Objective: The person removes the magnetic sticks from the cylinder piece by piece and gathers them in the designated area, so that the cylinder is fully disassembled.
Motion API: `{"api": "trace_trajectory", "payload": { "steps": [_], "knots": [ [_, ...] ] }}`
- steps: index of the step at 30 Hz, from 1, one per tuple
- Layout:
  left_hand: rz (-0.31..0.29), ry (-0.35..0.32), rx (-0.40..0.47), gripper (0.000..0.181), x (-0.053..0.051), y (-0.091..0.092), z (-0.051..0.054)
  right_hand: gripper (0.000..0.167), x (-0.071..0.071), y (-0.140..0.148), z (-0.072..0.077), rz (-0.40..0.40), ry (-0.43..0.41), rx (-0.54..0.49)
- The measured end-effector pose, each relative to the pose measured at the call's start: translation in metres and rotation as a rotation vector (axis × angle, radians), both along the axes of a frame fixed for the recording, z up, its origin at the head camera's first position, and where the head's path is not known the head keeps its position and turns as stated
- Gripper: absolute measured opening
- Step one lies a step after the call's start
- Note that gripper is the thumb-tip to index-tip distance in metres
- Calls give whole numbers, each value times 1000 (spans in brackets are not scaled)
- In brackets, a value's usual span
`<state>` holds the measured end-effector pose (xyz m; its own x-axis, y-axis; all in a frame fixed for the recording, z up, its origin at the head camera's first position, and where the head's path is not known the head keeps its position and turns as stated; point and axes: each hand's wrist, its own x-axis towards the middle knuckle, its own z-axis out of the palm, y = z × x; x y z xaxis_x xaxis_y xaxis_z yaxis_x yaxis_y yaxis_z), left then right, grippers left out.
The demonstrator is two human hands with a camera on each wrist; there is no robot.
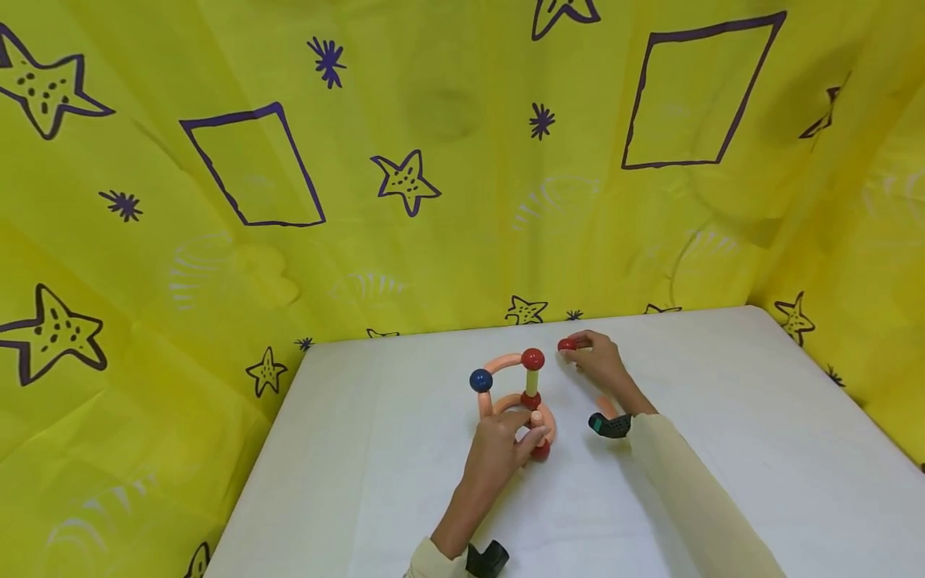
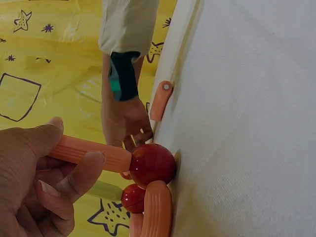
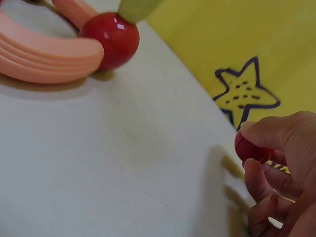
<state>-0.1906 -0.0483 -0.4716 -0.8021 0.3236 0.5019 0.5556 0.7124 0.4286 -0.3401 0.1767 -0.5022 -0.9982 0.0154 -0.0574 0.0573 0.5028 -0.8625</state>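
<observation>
My left hand point(image 1: 495, 449) pinches an upright peach rod point(image 2: 94, 152) between thumb and fingers. Its lower end meets a glossy red ball point(image 2: 154, 165) on the table. That ball joins a frame of curved peach rods point(image 3: 54, 59), with another red ball point(image 1: 531, 400) behind. From there a pale green rod point(image 1: 532, 382) rises to a top red ball point(image 1: 532, 359). A curved rod links this one to a blue ball point(image 1: 480, 380) at the left. Beyond the frame to the right, my right hand point(image 1: 603, 361) holds a loose red ball point(image 3: 249, 148) by its fingertips, above the table.
A loose peach piece point(image 2: 161, 101) lies on the white table point(image 1: 347, 449), partly hidden behind the right wrist in the head view. Yellow cloth point(image 1: 462, 257) with star drawings hangs along the table's back and sides.
</observation>
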Motion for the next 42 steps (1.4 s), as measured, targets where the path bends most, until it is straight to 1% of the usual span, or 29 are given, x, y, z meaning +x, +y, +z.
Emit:
{"api": "trace_trajectory", "payload": {
  "steps": [3,8,11,16,18,20,23,28,37,42],
  "knots": [
    [-20,12,13,22,1,-1,-3,49,-8,-4,-4,-8,-6,69],
    [-38,49,37,20,0,-3,-5,46,-15,-12,-4,-44,50,187],
    [-45,64,41,19,-2,-4,-4,43,-19,-15,-3,-73,69,205],
    [-53,91,15,19,-3,-2,-3,41,-25,-16,-2,-107,75,201],
    [-47,84,2,20,-3,-2,-1,43,-27,-15,-2,-111,71,199],
    [-39,51,3,21,-2,-1,0,46,-28,-16,-1,-115,58,193],
    [-27,27,-7,22,0,-2,2,48,-28,-17,-2,-118,40,186],
    [-19,32,-21,23,0,-3,3,48,-27,-19,-2,-121,24,183],
    [-11,38,-34,24,0,-1,2,49,-28,-17,-5,-119,22,177],
    [-13,33,-32,24,0,-2,1,54,-27,-16,-5,-128,3,151]
  ]
}}
